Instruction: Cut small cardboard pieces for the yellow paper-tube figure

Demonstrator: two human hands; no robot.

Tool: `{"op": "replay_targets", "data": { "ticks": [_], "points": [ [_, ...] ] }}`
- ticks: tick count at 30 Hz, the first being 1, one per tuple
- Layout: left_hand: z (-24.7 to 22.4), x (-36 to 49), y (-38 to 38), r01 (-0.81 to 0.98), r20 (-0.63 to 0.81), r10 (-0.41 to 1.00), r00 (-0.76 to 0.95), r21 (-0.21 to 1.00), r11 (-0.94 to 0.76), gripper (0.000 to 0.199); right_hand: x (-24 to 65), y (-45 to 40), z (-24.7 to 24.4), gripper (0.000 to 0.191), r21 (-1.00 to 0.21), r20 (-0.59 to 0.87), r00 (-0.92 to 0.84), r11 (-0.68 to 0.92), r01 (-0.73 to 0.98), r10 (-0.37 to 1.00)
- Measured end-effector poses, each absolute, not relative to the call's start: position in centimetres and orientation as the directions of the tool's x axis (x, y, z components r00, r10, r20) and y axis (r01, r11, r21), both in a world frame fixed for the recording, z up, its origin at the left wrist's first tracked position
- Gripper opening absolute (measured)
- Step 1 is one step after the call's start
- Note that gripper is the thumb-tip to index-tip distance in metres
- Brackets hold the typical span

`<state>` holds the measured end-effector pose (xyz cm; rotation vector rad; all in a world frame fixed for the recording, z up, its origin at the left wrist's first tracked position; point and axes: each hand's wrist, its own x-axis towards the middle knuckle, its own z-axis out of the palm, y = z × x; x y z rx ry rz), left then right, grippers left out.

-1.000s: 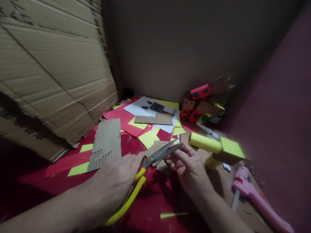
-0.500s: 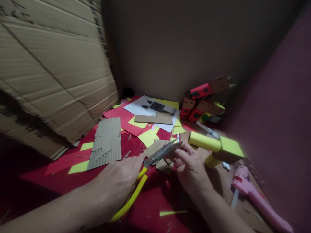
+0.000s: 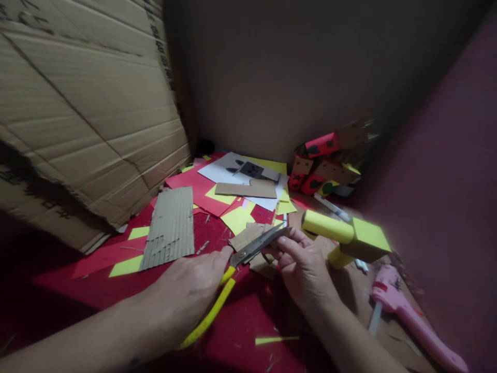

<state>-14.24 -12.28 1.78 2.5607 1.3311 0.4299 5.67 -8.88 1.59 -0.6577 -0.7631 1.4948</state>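
My left hand (image 3: 194, 290) is closed on yellow-handled scissors (image 3: 254, 248), whose blades point up and to the right. The fingers of my right hand (image 3: 305, 264) are pinched together beside the blade tips; the small piece they hold is mostly hidden behind the blades and fingers. Brown cardboard scraps (image 3: 248, 235) lie behind and below the scissors. To the left, a ribbed cardboard rectangle (image 3: 171, 228) rests on red and yellow paper. Close to my right hand stands a yellow paper tube and box construction (image 3: 349, 235).
A large cardboard sheet (image 3: 97, 114) stands at the left. A pink glue gun (image 3: 407, 311) lies at the right. Farther back are a printed white sheet (image 3: 221, 168), a cardboard strip (image 3: 244, 190), and red paper figures (image 3: 310, 181). A marker (image 3: 332, 207) lies before them.
The scissors' blades have closed slightly, and the yellow handles have drawn a little nearer together. Both hands stay in nearly the same place.
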Motion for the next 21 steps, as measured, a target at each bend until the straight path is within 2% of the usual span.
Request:
{"op": "replay_targets", "data": {
  "ticks": [7,14,21],
  "points": [
    [2.61,-14.4,-12.2,0.78,0.082,0.831,0.55,0.304,-0.547,0.031,5.59,-8.84,1.52,0.012,-0.8,0.031,-0.061,-0.012,-0.6,0.998],
    [2.76,-14.53,-12.58,0.771,0.062,0.832,0.551,0.343,-0.536,0.026,5.59,-8.82,1.39,0.009,-0.806,0.023,-0.072,-0.025,-0.592,0.997],
    [2.67,-15.13,-12.41,0.785,0.088,0.889,0.449,0.437,-0.44,0.039,5.81,-8.7,1.19,0.011,-0.799,-0.035,-0.087,-0.081,-0.595,0.996]
  ]
}}
